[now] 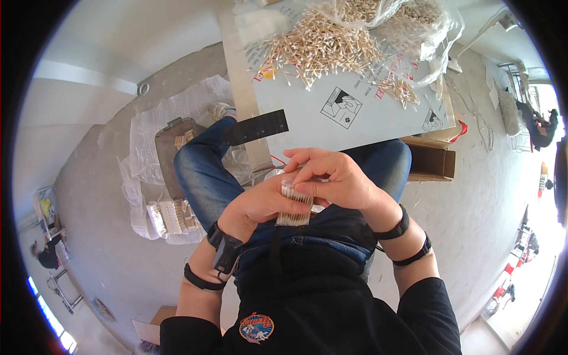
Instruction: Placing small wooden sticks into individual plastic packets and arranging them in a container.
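Both hands met over the lap, closed around a small clear plastic packet of cotton swabs [294, 204]. The left hand [260, 204] cupped the packet from below and behind, fingers curled under it, while the right hand [334, 177] lay across its top, thumb and fingertips pressed together on the upper edge of the wrapper. The packet was rectangular and stiff-looking, its film glossy, with pale wooden sticks packed in a tight upright row and white tips showing at the lower end. Its upper part was covered by the right hand's fingers, so whether that end was sealed or open could not be made out.

Ahead of the knees lay a flat white board [355, 112] with printed pictograms, its far edge cut off by the frame. On it sat a loose heap of swabs [319, 47], thin tan sticks crossing in every direction, and a smaller scatter [399, 90] off to the right. A crumpled transparent bag [408, 21] holding more sticks rose behind the heap, its top out of view. A dark flat strip [257, 127] rested against the left knee of the blue jeans.

An open brown cardboard box [432, 160] stood on the floor under the board's right corner, its inside in shadow. To the left, on wrinkled bubble wrap [142, 136], finished packets [174, 216] were stacked in rows beside a dark tray [171, 148]; their detail was too small to read. Black bands circled both wrists.
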Tool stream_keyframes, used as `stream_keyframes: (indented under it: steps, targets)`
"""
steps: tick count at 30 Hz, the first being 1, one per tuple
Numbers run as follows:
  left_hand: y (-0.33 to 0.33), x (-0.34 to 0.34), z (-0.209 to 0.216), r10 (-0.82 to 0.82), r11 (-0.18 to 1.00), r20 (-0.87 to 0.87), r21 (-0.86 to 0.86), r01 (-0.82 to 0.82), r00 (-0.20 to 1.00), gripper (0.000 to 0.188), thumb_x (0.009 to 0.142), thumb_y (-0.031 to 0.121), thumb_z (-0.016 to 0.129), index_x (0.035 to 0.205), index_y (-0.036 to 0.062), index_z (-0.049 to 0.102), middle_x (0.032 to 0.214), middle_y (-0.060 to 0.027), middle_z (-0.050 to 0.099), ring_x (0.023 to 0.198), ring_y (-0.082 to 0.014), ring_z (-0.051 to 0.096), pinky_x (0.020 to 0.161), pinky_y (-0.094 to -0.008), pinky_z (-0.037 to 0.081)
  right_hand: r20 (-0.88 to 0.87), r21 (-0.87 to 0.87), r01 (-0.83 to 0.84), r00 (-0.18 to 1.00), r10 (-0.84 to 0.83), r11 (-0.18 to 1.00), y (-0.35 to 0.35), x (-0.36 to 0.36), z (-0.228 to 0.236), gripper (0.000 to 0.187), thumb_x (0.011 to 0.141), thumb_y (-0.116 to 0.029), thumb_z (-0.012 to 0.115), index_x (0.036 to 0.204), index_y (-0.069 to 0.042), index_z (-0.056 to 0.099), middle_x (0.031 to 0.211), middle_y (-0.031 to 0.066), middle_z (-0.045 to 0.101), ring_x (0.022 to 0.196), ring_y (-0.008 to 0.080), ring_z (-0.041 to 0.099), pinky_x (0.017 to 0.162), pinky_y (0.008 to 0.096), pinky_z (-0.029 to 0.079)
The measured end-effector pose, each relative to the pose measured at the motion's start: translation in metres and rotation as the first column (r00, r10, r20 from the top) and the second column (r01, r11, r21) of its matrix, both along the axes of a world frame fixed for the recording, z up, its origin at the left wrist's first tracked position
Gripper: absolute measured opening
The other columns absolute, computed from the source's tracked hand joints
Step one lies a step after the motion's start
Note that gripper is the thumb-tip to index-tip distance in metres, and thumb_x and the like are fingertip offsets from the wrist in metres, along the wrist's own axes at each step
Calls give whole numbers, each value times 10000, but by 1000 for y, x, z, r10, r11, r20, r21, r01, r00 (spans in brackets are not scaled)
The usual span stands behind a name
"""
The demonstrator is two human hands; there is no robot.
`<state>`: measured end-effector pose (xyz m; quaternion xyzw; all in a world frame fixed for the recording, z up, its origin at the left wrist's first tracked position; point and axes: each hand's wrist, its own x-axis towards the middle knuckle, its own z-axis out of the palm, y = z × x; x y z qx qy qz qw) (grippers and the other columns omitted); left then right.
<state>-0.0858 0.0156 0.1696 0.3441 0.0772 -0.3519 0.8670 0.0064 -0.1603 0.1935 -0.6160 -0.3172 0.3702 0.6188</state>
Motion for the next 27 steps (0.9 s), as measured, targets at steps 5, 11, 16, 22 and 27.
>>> stream_keyframes:
  steps: [5,11,16,22,27]
  targets:
    - [5,-1,-18,3,994,32,105,-6,999,542,804,40,752,1299,29,531,1177,-80,642,1093,-186,617,951,-314,492,23,-54,36,999,-35,998,3,5,-4,27,837,3,711,863,13,710,1023,113,677,1145,275,610,924,350,502]
    - [12,-4,-16,-46,936,117,353,2,992,412,908,65,646,1305,20,547,1259,-63,617,1144,-139,576,1001,-295,443,-21,-171,139,989,-144,975,3,13,-6,16,843,8,705,858,11,700,932,83,683,861,159,646,776,281,515]
    - [18,-8,-22,-145,971,241,223,91,960,381,966,91,582,1334,4,531,1308,-82,595,1216,-161,545,1068,-311,395,113,-183,149,985,-130,972,4,15,-11,10,856,17,695,863,11,690,903,51,678,798,104,626,720,238,495]
    - [21,-17,-28,-21,992,120,129,5,993,377,966,114,606,1320,4,533,1285,-82,599,1218,-169,546,1066,-315,397,-46,-240,143,986,-159,960,5,18,-10,24,846,31,702,864,24,687,878,27,665,809,80,609,728,237,490]
    - [26,-21,-38,176,925,111,320,-203,978,225,864,15,720,1037,63,583,1011,5,616,963,-85,589,844,-254,489,24,-166,221,975,-220,961,2,21,-13,48,829,-20,730,856,8,702,796,40,686,734,85,608,675,250,494]
